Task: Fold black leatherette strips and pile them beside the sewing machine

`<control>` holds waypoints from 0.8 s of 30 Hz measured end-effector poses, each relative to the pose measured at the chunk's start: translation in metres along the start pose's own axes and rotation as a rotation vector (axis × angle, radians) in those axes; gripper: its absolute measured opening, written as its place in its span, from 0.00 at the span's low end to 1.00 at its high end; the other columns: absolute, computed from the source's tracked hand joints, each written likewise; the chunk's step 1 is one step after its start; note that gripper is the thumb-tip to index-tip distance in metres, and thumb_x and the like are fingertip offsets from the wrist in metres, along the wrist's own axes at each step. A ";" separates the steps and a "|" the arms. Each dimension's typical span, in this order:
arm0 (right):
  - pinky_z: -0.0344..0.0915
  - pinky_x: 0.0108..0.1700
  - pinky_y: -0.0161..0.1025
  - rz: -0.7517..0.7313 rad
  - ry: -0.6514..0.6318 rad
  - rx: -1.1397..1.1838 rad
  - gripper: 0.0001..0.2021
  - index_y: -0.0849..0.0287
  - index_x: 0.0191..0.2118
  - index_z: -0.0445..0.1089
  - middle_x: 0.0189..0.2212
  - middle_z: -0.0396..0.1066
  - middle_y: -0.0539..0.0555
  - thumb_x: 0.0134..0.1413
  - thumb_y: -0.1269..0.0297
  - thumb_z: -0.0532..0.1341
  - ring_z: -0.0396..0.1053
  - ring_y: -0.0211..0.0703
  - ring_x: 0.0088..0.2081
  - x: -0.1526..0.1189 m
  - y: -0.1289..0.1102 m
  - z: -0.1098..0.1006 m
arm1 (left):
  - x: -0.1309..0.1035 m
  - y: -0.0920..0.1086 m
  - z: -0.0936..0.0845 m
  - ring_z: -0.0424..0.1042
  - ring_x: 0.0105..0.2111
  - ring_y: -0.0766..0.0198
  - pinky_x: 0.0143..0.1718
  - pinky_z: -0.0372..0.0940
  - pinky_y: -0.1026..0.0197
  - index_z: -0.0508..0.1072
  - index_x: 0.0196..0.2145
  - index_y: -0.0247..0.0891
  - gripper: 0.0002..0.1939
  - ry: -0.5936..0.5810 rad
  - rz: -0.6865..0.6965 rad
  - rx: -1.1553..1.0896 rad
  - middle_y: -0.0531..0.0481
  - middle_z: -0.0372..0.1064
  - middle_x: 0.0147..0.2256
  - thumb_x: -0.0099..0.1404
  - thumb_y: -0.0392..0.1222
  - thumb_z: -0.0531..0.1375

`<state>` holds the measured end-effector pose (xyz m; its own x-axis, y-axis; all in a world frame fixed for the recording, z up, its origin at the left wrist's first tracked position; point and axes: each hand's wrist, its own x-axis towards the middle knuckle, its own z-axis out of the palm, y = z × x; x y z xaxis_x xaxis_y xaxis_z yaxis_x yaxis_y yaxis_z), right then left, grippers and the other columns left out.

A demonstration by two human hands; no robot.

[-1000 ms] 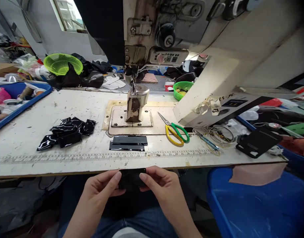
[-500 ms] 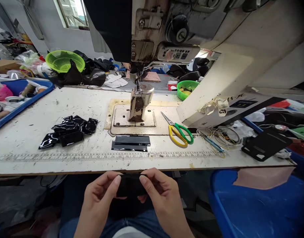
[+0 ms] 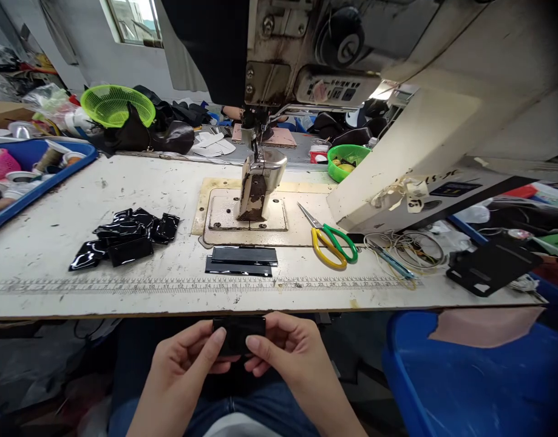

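Note:
Between my two hands is a small black glossy piece (image 3: 239,335), held just in front of the table's front edge, above my lap. My left hand (image 3: 190,358) pinches its left end, thumb on the near face. At the right end, my right hand (image 3: 283,352) grips it, also with the thumb in front and fingers behind. Two flat black strips (image 3: 242,261) lie overlapping on the table (image 3: 169,303) beyond my hands. A pile of shiny black pieces (image 3: 128,237) is on the left of the tabletop.
A post-bed sewing machine (image 3: 260,188) stands ahead, its head overhanging. Scissors (image 3: 328,240) with yellow and green handles lie right of it, by a teal-handled tool (image 3: 392,262) and tangled cord. Blue bins flank the table; a printed ruler (image 3: 169,285) runs along its front.
Both hands have shifted their hold on the black piece. My right thumb has moved inward, and the piece now shows its glossy face more clearly.

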<state>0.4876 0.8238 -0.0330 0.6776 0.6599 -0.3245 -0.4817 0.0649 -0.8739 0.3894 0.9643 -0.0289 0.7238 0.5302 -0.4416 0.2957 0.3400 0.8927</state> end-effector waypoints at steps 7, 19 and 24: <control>0.73 0.27 0.28 0.018 0.002 0.000 0.16 0.62 0.31 0.77 0.24 0.77 0.51 0.46 0.53 0.76 0.77 0.37 0.25 0.002 -0.001 0.000 | 0.002 0.001 -0.009 0.81 0.36 0.53 0.36 0.77 0.60 0.82 0.38 0.37 0.25 -0.133 -0.001 -0.015 0.44 0.81 0.36 0.61 0.63 0.65; 0.74 0.48 0.37 -0.526 0.048 -0.493 0.13 0.45 0.39 0.83 0.47 0.77 0.53 0.61 0.71 0.63 0.77 0.43 0.44 -0.004 -0.008 -0.009 | -0.011 0.011 0.002 0.78 0.48 0.50 0.46 0.74 0.58 0.84 0.36 0.45 0.15 0.092 0.215 0.065 0.45 0.79 0.46 0.55 0.54 0.70; 0.74 0.43 0.34 -0.644 0.090 -0.487 0.15 0.41 0.38 0.82 0.43 0.78 0.50 0.62 0.73 0.64 0.77 0.41 0.43 -0.006 -0.005 -0.012 | -0.012 0.012 0.002 0.79 0.32 0.58 0.30 0.75 0.63 0.79 0.51 0.41 0.32 -0.003 -0.152 -0.162 0.46 0.81 0.36 0.54 0.64 0.69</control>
<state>0.4926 0.8108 -0.0312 0.7916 0.5401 0.2857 0.2998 0.0641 -0.9518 0.3856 0.9607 -0.0131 0.6801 0.4611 -0.5699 0.2980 0.5364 0.7896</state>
